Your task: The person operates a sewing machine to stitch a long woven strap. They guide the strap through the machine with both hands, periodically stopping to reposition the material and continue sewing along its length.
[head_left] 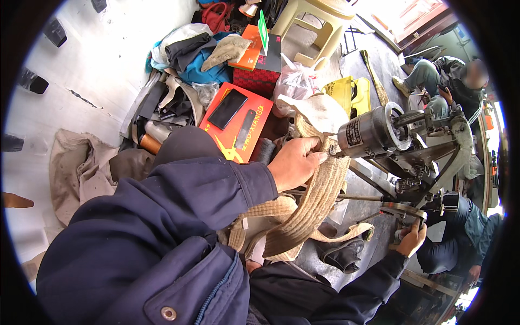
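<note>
My left hand pinches a wide tan webbing strap between thumb and fingers, close against the head of a hand-cranked sewing machine. The strap is ribbed and worn, and it hangs down in loops over my lap. Under the machine's frame, my right hand is closed on the rim of a handwheel. The needle and the spot where it meets the strap are hidden. A pale cloth-like piece joins the strap's upper end beside the machine head.
A black phone lies on a red box left of the machine. Behind stand a cream plastic stool, a white plastic bag and a yellow bag. Piled cloth lies far left. Two people sit at right.
</note>
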The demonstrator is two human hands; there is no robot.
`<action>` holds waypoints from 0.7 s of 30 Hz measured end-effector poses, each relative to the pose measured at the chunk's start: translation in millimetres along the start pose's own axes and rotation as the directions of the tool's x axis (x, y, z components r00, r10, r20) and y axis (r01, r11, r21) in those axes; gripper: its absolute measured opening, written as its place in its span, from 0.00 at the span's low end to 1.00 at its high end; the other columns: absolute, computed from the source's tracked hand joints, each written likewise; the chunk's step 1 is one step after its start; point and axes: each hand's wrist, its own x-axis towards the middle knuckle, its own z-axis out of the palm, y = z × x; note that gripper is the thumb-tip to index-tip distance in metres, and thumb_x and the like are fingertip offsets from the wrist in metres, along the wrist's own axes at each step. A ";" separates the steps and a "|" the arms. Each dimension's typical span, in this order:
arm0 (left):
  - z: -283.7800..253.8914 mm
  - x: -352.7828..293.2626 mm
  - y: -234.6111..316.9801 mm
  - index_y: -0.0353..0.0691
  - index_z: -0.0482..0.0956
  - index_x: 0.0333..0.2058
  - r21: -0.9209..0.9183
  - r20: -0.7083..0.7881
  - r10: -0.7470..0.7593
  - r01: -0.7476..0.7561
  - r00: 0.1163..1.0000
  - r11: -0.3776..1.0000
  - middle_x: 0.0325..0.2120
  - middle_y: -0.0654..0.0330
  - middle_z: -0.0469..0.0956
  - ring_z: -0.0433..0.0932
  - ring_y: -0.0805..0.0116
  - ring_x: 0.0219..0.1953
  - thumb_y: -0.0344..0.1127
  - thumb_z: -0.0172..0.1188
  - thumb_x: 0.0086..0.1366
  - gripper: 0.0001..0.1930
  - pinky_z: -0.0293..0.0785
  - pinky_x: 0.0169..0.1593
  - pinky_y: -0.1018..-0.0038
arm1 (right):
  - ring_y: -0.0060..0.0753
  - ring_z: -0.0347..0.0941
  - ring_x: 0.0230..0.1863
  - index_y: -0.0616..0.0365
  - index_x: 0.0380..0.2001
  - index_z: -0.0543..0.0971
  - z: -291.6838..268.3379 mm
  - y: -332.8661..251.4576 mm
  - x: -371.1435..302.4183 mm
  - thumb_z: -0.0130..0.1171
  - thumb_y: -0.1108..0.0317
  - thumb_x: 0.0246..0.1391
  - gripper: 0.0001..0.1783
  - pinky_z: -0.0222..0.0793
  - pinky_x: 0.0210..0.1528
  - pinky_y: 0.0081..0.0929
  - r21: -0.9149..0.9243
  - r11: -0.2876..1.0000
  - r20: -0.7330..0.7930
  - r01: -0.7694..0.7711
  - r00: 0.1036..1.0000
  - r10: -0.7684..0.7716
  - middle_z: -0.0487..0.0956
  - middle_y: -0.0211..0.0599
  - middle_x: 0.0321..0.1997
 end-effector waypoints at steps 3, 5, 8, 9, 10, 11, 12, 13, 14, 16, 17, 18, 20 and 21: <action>0.6 0.0 -1.3 0.32 0.78 0.44 -0.025 0.004 -0.023 0.023 1.000 0.999 0.30 0.70 0.75 0.68 0.85 0.31 0.30 0.55 0.70 0.09 0.67 0.36 0.80 | 0.17 0.57 0.12 0.54 0.33 0.71 -11.1 44.6 26.5 0.54 0.61 0.67 0.10 0.51 0.13 0.21 -0.003 0.991 -0.137 -0.135 0.982 0.133 0.65 0.25 0.17; -0.6 -0.7 -2.1 0.31 0.78 0.44 -0.036 0.003 -0.017 0.017 1.000 0.999 0.30 0.70 0.76 0.69 0.84 0.31 0.29 0.55 0.69 0.09 0.67 0.36 0.80 | 0.20 0.60 0.11 0.55 0.34 0.70 -9.3 79.0 32.8 0.54 0.60 0.67 0.11 0.51 0.12 0.22 -0.113 0.992 -0.171 -0.061 0.984 0.041 0.66 0.28 0.16; -1.4 1.1 -0.8 0.30 0.78 0.43 -0.018 0.005 -0.050 0.050 0.999 0.999 0.30 0.68 0.77 0.70 0.83 0.32 0.30 0.55 0.69 0.10 0.68 0.37 0.78 | 0.24 0.61 0.09 0.54 0.37 0.69 -4.7 113.0 35.7 0.52 0.60 0.67 0.10 0.52 0.09 0.25 -0.033 0.971 -0.002 -0.236 0.972 0.236 0.64 0.28 0.15; -1.8 1.4 0.3 0.30 0.78 0.43 -0.010 0.007 -0.071 0.071 0.997 0.997 0.31 0.68 0.78 0.70 0.83 0.32 0.31 0.55 0.69 0.10 0.68 0.37 0.78 | 0.26 0.61 0.09 0.53 0.37 0.69 6.4 121.5 27.0 0.53 0.61 0.67 0.09 0.53 0.08 0.26 -0.024 0.950 0.048 -0.312 0.949 0.313 0.63 0.28 0.15; -2.0 1.2 1.6 0.30 0.78 0.42 0.000 0.003 -0.053 0.053 0.999 0.999 0.30 0.68 0.78 0.70 0.82 0.32 0.31 0.55 0.69 0.10 0.68 0.37 0.78 | 0.27 0.61 0.09 0.53 0.35 0.69 20.0 123.8 19.9 0.54 0.60 0.66 0.10 0.54 0.09 0.27 -0.042 0.906 0.074 -0.420 0.903 0.422 0.64 0.29 0.15; -2.3 0.9 3.2 0.29 0.78 0.42 0.011 -0.001 -0.034 0.034 0.999 0.999 0.30 0.67 0.78 0.70 0.82 0.32 0.31 0.55 0.69 0.10 0.68 0.37 0.77 | 0.29 0.64 0.10 0.54 0.32 0.69 32.4 121.0 9.3 0.55 0.57 0.66 0.13 0.60 0.10 0.29 -0.022 0.896 0.190 -0.444 0.878 0.439 0.67 0.31 0.16; -2.4 0.9 4.9 0.29 0.78 0.42 0.023 -0.007 -0.012 0.012 1.000 1.000 0.30 0.67 0.78 0.70 0.82 0.32 0.31 0.55 0.68 0.10 0.69 0.37 0.77 | 0.32 0.69 0.12 0.54 0.30 0.71 42.3 111.7 -1.4 0.56 0.55 0.63 0.15 0.66 0.11 0.32 -0.124 0.867 0.270 -0.482 0.825 0.497 0.69 0.31 0.17; -2.8 1.3 6.5 0.29 0.78 0.41 0.028 -0.004 -0.029 0.029 1.000 0.999 0.30 0.66 0.78 0.70 0.82 0.32 0.31 0.55 0.68 0.10 0.69 0.37 0.77 | 0.32 0.72 0.15 0.54 0.29 0.71 52.0 98.2 -14.4 0.58 0.52 0.63 0.18 0.70 0.15 0.31 -0.065 0.855 0.348 -0.515 0.791 0.503 0.70 0.29 0.18; -2.7 1.5 7.8 0.28 0.78 0.41 0.036 -0.002 -0.044 0.044 0.999 0.998 0.30 0.66 0.78 0.70 0.81 0.32 0.31 0.55 0.68 0.10 0.69 0.37 0.76 | 0.32 0.72 0.15 0.55 0.29 0.72 57.3 79.9 -24.6 0.57 0.53 0.63 0.18 0.70 0.16 0.30 0.017 0.862 0.420 -0.506 0.786 0.453 0.70 0.29 0.18; -3.0 1.1 9.6 0.28 0.78 0.41 0.047 0.006 -0.063 0.063 0.998 0.997 0.29 0.65 0.78 0.70 0.81 0.31 0.31 0.55 0.68 0.10 0.69 0.36 0.76 | 0.30 0.72 0.17 0.56 0.30 0.73 56.4 39.5 -41.1 0.57 0.54 0.64 0.17 0.72 0.20 0.27 0.087 0.909 0.511 -0.408 0.802 0.311 0.70 0.29 0.20; -3.1 0.2 9.9 0.28 0.78 0.41 0.049 0.011 -0.067 0.067 0.998 0.997 0.29 0.65 0.78 0.70 0.82 0.31 0.31 0.55 0.68 0.10 0.69 0.36 0.76 | 0.27 0.70 0.15 0.56 0.31 0.73 51.3 20.5 -42.3 0.57 0.55 0.64 0.16 0.68 0.18 0.24 0.106 0.940 0.501 -0.325 0.834 0.232 0.69 0.28 0.19; -3.4 -0.6 10.0 0.28 0.78 0.41 0.054 0.016 -0.072 0.071 0.997 0.996 0.28 0.65 0.78 0.69 0.82 0.31 0.31 0.55 0.69 0.10 0.69 0.36 0.76 | 0.25 0.69 0.15 0.55 0.32 0.73 42.8 4.7 -39.5 0.57 0.56 0.64 0.14 0.66 0.17 0.23 0.058 0.968 0.383 -0.245 0.901 0.205 0.69 0.27 0.19; -4.6 -1.1 9.3 0.28 0.78 0.41 0.092 0.015 -0.032 0.031 0.999 0.995 0.28 0.65 0.77 0.69 0.82 0.31 0.31 0.55 0.69 0.10 0.69 0.36 0.76 | 0.21 0.66 0.14 0.55 0.33 0.73 23.1 -11.6 -26.4 0.56 0.58 0.65 0.12 0.60 0.16 0.20 0.047 0.994 0.249 -0.102 0.965 0.088 0.68 0.25 0.18; -4.1 -1.1 8.5 0.28 0.77 0.41 0.110 0.018 -0.012 0.010 1.000 0.994 0.28 0.65 0.77 0.69 0.82 0.32 0.31 0.55 0.69 0.10 0.69 0.36 0.76 | 0.18 0.65 0.13 0.54 0.33 0.73 11.5 -13.0 -16.1 0.56 0.60 0.65 0.11 0.57 0.15 0.18 0.048 0.997 0.184 -0.062 0.982 0.052 0.67 0.24 0.17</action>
